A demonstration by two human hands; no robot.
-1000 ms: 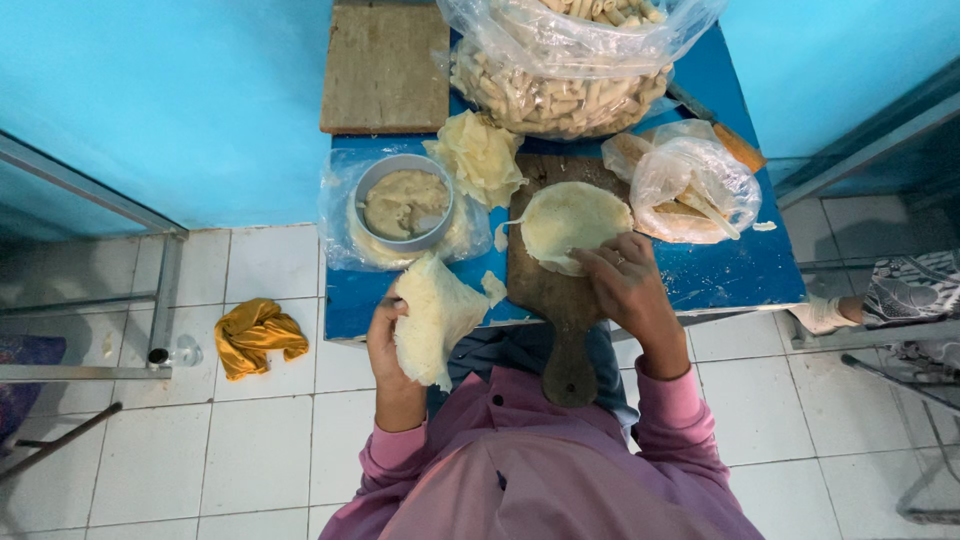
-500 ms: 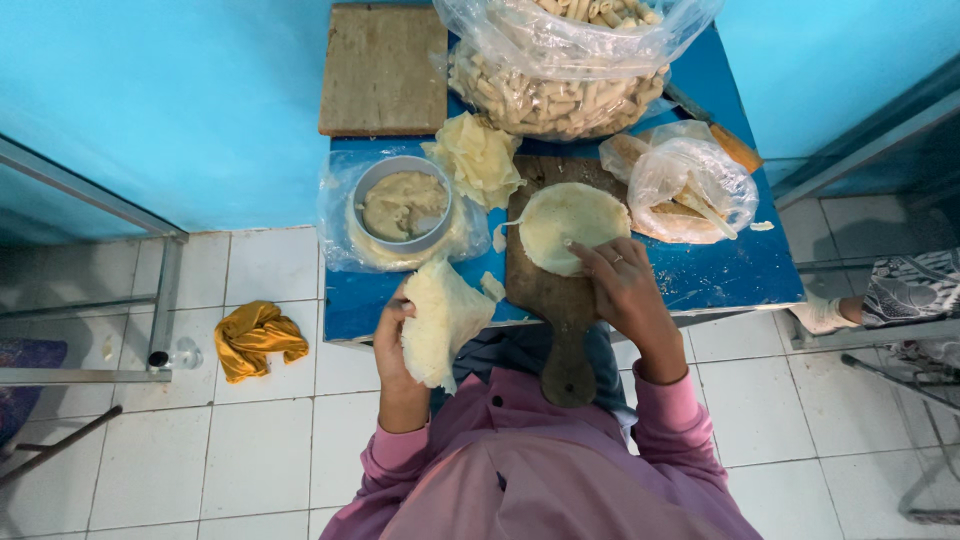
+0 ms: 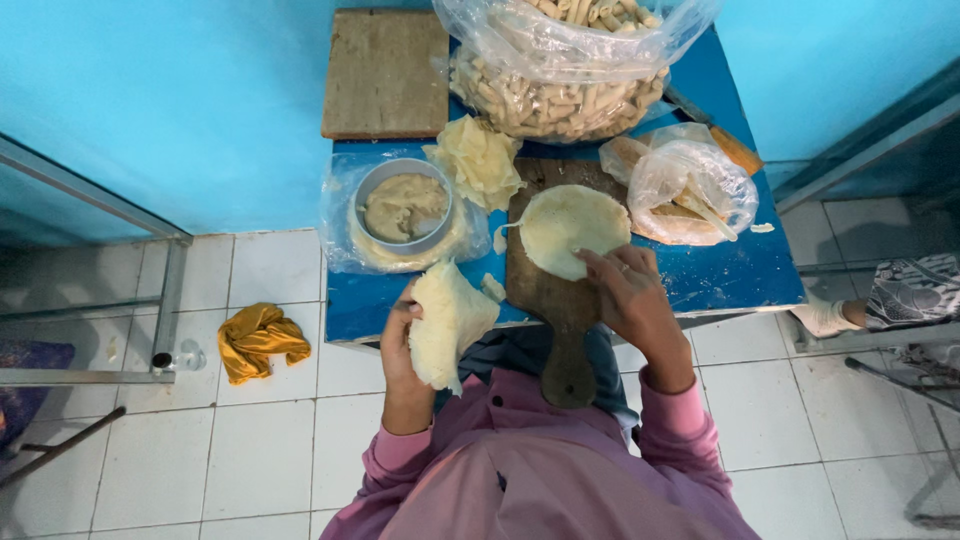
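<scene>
Two plastic bags (image 3: 570,70) (image 3: 690,180), two wooden boards (image 3: 385,75) (image 3: 560,310)

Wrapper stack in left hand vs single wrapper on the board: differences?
The stack is thick, folded and lifted off the table by the left hand; the single wrapper is thin, round and flat on the wooden board, touched by the right hand. Both are pale cream.

Turquoise wall (image 3: 180,90) running behind a small blue table (image 3: 740,270). White tiled floor (image 3: 270,450) showing grey grout. Metal frame (image 3: 90,190) standing at left, yellow rag (image 3: 260,338) lying crumpled on the tiles beside it. Even light falling throughout.
</scene>
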